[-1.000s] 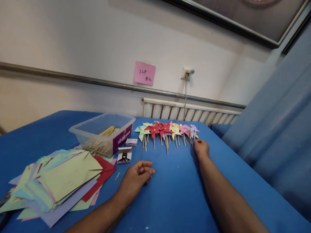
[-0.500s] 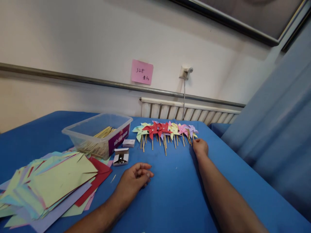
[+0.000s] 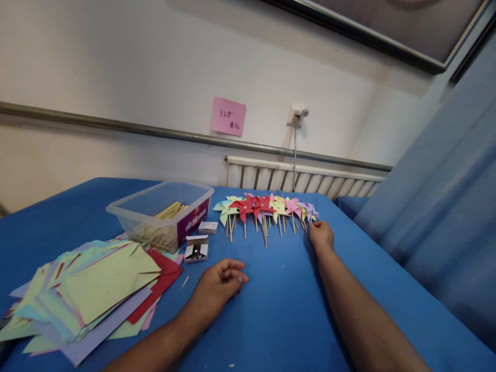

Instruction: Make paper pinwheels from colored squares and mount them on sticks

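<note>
My right hand [image 3: 321,236] reaches to the right end of a row of paper pinwheels. Its fingers are closed round the stick of a purple pinwheel [image 3: 309,210]. Beside it lie a pink pinwheel [image 3: 293,206], a yellow pinwheel [image 3: 278,205] and several more, among them a red pinwheel [image 3: 245,207] and a light green pinwheel [image 3: 225,209], sticks pointing toward me. My left hand [image 3: 217,285] rests on the blue table with its fingers loosely curled and apart, nothing seen in it. Nearest to that hand is a small opened box of metal pins [image 3: 196,251].
A clear plastic tub [image 3: 132,205] with thin wooden sticks [image 3: 170,211] stands at the left. Against it is a small closed white box [image 3: 208,228]. Loose coloured paper [image 3: 112,281] is piled at the front left. Behind the table run a radiator [image 3: 263,178] and a cable.
The view has shifted slightly, so the things on the table appear a little farther right. Both hands keep nearly the same pose, the right one still on the purple pinwheel's stick.
</note>
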Motion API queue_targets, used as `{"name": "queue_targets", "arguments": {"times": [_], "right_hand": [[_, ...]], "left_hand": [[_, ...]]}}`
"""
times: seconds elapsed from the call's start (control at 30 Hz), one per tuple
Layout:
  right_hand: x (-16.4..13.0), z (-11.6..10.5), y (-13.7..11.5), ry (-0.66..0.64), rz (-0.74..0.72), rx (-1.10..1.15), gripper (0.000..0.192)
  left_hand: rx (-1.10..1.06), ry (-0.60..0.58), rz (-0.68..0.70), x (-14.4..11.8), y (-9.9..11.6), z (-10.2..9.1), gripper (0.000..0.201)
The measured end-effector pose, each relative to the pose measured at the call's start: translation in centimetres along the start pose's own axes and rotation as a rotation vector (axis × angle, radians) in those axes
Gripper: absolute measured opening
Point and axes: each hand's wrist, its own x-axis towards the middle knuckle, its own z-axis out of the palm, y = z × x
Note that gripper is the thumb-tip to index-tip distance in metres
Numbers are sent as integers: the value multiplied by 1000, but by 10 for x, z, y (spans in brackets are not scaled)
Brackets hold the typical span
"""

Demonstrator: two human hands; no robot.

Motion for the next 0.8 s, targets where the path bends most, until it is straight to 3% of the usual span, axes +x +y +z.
{"name": "queue_targets", "arguments": {"times": [0.3,0.43,0.57,0.67,0.7,0.8], "right_hand": [[-11,-10,4,109,14,153,23],[-38,-10,-10,118,-77,283,28],[-117,-1,-40,-53,-205,456,24],[-197,-2,-59,-453,-232,758,30],[-221,-4,-63,-532,-229,803,30],[-267,-12,-68,-601,-235,883,35]], "left_hand": [[23,-31,71,-5,-4,3,22],[88,-112,129,-8,-14,6,20],[172,-180,178,-10,-22,8,23],[261,-192,243,-13,-20,5,18],[305,-203,289,-14,-18,4,15],[379,-250,384,-17,-12,-2,15]]}}
